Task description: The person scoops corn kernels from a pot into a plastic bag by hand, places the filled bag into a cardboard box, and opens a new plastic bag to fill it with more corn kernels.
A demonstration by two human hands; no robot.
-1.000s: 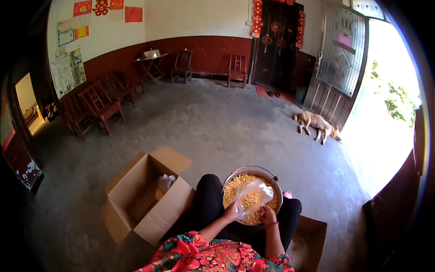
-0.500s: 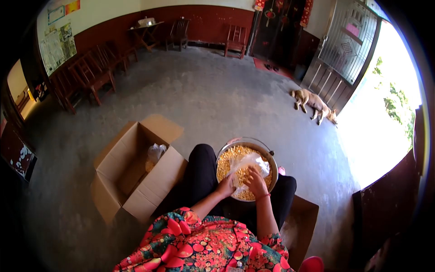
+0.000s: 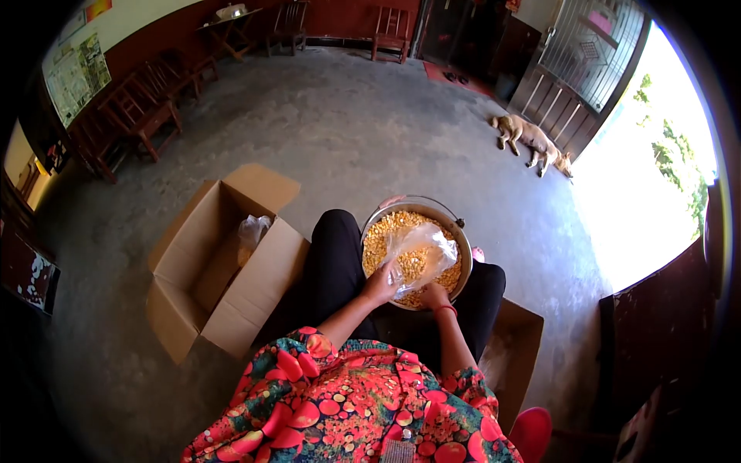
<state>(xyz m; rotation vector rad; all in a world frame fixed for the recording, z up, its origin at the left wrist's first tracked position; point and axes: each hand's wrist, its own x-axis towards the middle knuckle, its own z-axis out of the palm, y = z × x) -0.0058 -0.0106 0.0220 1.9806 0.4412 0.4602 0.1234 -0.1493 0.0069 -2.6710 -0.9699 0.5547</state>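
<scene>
Between my knees stands a metal bucket (image 3: 466,272) filled with yellow corn kernels (image 3: 380,238). A clear plastic bag (image 3: 421,238) lies spread over the kernels, its mouth gaping. My left hand (image 3: 380,285) is closed on the near left edge of the bag. Low at the bucket's near side, my right hand (image 3: 434,296) reaches down into the corn beside the bag. Its fingers are hidden, so their grip does not show.
An open cardboard box (image 3: 258,297) at my left has a filled clear bag (image 3: 252,231) inside. Another cardboard box (image 3: 521,347) stands at my right. A dog (image 3: 532,139) lies by the open door (image 3: 579,69). Wooden chairs (image 3: 139,112) line the wall.
My right hand has moved from over the bag down into the corn at the near side. The bag's mouth has opened wider, held by my left hand. The view has tilted down.
</scene>
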